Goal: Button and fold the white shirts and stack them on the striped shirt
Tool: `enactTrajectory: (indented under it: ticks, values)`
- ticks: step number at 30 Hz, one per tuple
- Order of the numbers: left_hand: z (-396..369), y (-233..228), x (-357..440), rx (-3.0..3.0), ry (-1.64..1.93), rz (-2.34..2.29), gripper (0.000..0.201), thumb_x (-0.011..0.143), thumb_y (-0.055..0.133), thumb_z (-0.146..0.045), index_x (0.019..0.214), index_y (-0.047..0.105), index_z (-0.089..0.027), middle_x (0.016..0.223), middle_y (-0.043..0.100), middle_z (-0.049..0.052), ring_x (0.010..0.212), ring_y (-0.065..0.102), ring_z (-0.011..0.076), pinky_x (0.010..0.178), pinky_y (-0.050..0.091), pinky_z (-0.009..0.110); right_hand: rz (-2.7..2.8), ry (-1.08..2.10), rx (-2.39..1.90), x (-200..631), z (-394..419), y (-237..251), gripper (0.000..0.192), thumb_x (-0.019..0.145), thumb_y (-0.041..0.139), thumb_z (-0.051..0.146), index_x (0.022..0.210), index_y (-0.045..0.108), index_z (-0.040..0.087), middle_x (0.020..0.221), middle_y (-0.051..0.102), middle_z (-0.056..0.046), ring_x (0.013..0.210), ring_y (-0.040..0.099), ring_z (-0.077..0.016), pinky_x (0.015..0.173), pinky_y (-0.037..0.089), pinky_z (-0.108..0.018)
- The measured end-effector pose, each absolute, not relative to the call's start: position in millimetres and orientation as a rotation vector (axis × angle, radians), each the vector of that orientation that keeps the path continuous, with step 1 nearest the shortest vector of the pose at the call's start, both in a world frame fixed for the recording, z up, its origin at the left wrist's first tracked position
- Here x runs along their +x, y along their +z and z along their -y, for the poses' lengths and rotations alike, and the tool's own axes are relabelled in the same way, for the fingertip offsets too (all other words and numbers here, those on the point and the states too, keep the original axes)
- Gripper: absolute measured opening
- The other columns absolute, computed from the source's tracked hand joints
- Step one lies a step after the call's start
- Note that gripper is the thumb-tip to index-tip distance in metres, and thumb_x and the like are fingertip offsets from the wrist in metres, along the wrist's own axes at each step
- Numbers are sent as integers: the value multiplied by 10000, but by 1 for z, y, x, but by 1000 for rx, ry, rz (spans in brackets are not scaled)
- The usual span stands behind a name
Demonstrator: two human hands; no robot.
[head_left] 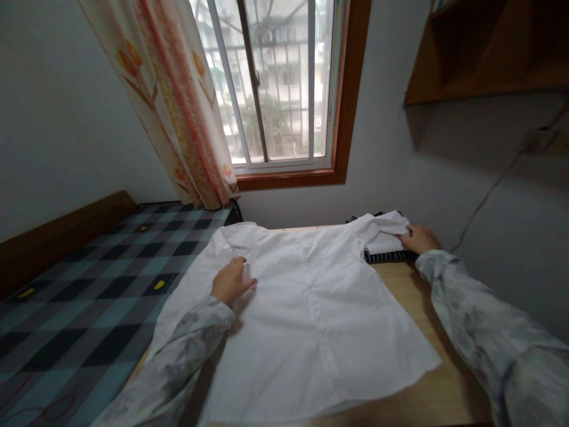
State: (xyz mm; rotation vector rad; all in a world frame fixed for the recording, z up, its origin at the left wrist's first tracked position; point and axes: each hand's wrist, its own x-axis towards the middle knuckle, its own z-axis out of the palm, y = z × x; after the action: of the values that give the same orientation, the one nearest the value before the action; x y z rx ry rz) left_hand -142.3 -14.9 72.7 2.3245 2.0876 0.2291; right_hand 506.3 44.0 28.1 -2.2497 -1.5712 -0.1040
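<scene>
Two hands rest on a white shirt (311,302) spread flat over a wooden table (427,379), and the shirt serves here as the landmark for everything else. The left hand (231,280) lies on the shirt's left half, just below the collar end, palm down with the fingers loosely bent and pressing the cloth; it grips nothing. The right hand (418,238) is at the shirt's far right corner, where the sleeve (386,232) is folded back. Its fingertips touch the sleeve's edge, though from this angle it is hard to say whether they pinch the cloth or only press on it.

Under that folded sleeve, at the shirt's upper right, lies a dark striped garment (387,256), partly covered. The shirt's left edge hangs over the table side onto a bed with a checked blanket (89,296). Beyond the shirt's top edge is a window (284,83) with a brown frame, and a flowered curtain (178,107) hangs to the upper left of the shirt. Above the shirt's right side, a wooden shelf (489,53) is fixed to the wall. Both forearms wear pale patterned sleeves.
</scene>
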Motion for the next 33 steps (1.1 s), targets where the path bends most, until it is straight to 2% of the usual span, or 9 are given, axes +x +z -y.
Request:
enactTrajectory:
  ticks: [3,7,11,15,19,23,25,28,33]
  values:
    - [15,72,-139,2438,189,-2025,530,849,797,-412,1295,621,-183,1359,673,172,1233,663,347,1052,484,408,1549,-267,-2263,493,-45,48,369,936,558,334,1134,811,154,1214,742,-224,1056,655,-354,882,460,-437]
    - [13,70,-133,2497,292,-1970,431,871,765,-430,1215,675,-188,1294,703,167,1223,658,358,1076,473,431,1567,-550,-1980,441,-33,86,346,966,530,330,1111,783,144,1213,706,-230,1133,609,-376,947,443,-461]
    - [0,70,-105,2316,566,-1769,441,948,637,-572,1185,685,-203,1206,754,126,1079,710,298,1006,502,396,1710,-115,-1646,354,-20,101,254,986,550,390,1027,732,217,1034,737,-101,925,640,-265,843,465,-350]
    - [-24,68,-60,1877,669,-1373,682,964,441,-788,1087,687,-164,1123,785,132,1026,734,260,903,527,346,1959,519,-1265,263,-8,75,306,1015,551,476,886,676,228,829,711,-20,784,619,-208,723,475,-300]
    - [-44,56,-25,1544,554,-1300,838,872,473,-888,1147,662,-120,1021,774,143,854,729,231,722,530,308,2148,796,-1011,208,10,42,305,985,638,482,1037,756,205,1017,797,-50,934,698,-250,885,534,-354]
    - [-47,39,-18,1694,583,-1334,571,752,817,-528,1150,694,-137,783,684,17,695,645,172,647,492,271,2269,1016,-826,203,12,33,331,937,717,442,1174,793,223,1203,809,-68,1097,731,-284,1017,540,-399]
    - [-43,37,-23,1804,604,-1323,481,722,785,-348,1154,728,-143,750,652,-10,657,612,157,638,473,266,2257,1035,-865,218,-1,35,282,964,663,397,1110,810,205,1104,825,-67,1018,749,-262,962,563,-381]
    - [-34,45,-37,1960,520,-1261,383,741,658,-289,1075,788,-152,730,651,-6,639,576,157,644,454,277,2108,815,-1091,254,-30,34,243,943,621,287,1070,803,188,1075,815,-84,987,739,-248,942,572,-380]
    - [-19,71,-60,2059,402,-1138,330,754,628,-330,991,786,-163,642,562,-28,601,490,141,609,384,263,2037,416,-1255,296,-69,20,775,771,677,117,1538,562,140,1555,589,-190,1395,569,-307,1238,402,-491]
